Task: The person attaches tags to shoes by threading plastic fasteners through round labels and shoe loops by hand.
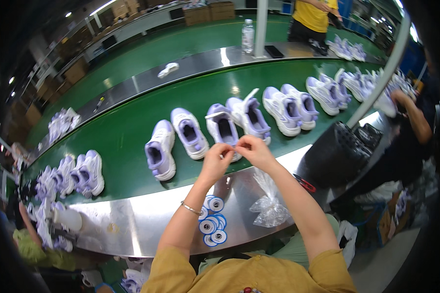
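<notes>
- Nearest to me, yellow sleeves (249, 276) frame both forearms reaching up over the steel counter (132, 224).
- My left hand (216, 161) and right hand (255, 150) meet fingertip to fingertip, pinched together on something small; I cannot tell what it is.
- They hover at the counter's far edge, just in front of a lavender-and-white sneaker (223, 128) on the green conveyor belt (127, 132).
- Under my left wrist lies a stack of round blue-and-white tags (212, 219).
- Beside my right forearm sits a crumpled clear plastic bag (269, 207).
- Red-handled scissors (304, 183) lie further right, near a black basket (335, 154).
</notes>
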{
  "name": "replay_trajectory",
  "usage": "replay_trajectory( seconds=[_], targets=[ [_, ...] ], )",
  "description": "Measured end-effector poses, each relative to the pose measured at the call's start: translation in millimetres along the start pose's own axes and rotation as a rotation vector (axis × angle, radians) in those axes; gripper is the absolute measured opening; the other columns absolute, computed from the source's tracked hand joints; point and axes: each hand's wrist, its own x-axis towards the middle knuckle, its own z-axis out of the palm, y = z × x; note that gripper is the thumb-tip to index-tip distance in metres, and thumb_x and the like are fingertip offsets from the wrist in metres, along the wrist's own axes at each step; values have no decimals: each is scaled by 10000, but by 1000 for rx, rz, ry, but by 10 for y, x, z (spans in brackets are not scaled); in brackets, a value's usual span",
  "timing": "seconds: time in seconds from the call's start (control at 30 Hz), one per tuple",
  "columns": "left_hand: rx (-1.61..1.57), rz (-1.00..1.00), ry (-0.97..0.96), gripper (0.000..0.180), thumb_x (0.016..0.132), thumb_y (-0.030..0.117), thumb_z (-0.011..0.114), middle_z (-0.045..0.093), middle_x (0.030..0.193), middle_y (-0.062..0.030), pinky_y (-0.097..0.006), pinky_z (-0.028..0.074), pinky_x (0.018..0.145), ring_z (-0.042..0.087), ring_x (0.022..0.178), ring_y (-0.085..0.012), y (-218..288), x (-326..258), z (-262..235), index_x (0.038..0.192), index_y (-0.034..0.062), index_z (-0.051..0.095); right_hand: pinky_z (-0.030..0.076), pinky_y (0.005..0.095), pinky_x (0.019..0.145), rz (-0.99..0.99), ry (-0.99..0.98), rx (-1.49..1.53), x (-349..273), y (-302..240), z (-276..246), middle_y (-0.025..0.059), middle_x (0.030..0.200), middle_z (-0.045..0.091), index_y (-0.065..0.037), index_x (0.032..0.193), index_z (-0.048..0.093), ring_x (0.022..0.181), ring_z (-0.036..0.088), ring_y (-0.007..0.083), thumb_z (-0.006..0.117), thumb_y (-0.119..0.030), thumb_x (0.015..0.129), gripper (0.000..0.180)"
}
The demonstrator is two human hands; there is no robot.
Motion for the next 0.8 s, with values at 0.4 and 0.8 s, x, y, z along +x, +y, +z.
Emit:
replay_trajectory(
  seconds=[0.4,0.8],
  targets=[
    [96,55,-101,99,794,77,632,567,780,-97,-301,436,601,540,662,-184,-27,-188,-644,844,-7,620,407,238,617,25,-27,-47,-21,-312,523,24,772,565,2,822,618,687,506,92,658,-78,791,94],
    [107,23,-158,105,805,86,625,556,784,-100,-308,436,618,541,687,-209,-19,23,-470,849,-10,621,419,254,620,6,-69,-95,141,-67,298,39,781,543,-12,812,617,685,505,112,664,-102,788,104]
  ],
)
